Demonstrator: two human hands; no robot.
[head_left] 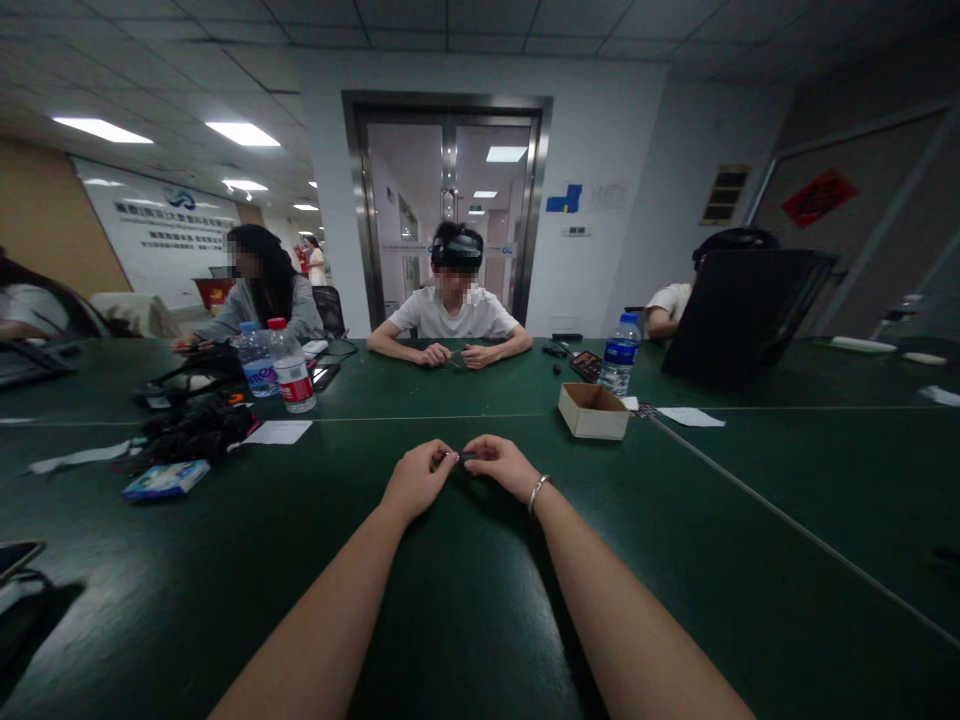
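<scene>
Both of my hands are close together above the dark green table (450,610). My left hand (421,478) is closed in a pinch, with a tiny shiny bit showing at its fingertips; what it is stays too small to name. Between thumb and fingers, my right hand (506,467) pinches a small dark object (468,456), whose kind I cannot tell. That object points toward the left fingertips, and whether the two pieces touch is not clear. A silver bracelet (537,493) circles my right wrist.
An open cardboard box (594,418) stands ahead on the right, near a blue-labelled water bottle (620,355). To the left are two bottles, black straps (191,430) and a blue-and-white packet (166,480). Across the table sits a person (456,310); a black laptop-like panel (739,315) stands right.
</scene>
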